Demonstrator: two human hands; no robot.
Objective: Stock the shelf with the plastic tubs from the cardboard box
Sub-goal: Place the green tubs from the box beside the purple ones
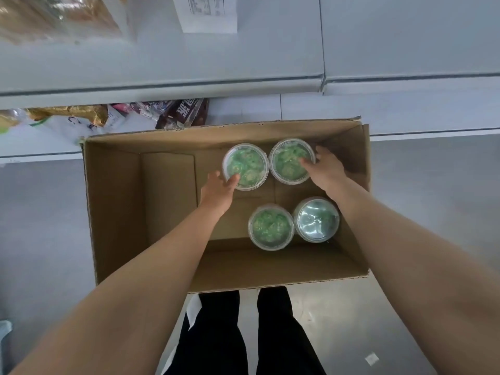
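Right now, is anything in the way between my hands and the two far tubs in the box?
Nothing visible. The left hand already touches the far left tub and the right hand touches the far right tub. The two near tubs sit closer to you in the cardboard box, beneath your forearms, not between hands and targets.

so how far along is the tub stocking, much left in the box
Most of the cardboard box floor is bare, so much looks unpacked. In hand: the left hand and right hand each reach a far tub. Left: two near tubs.
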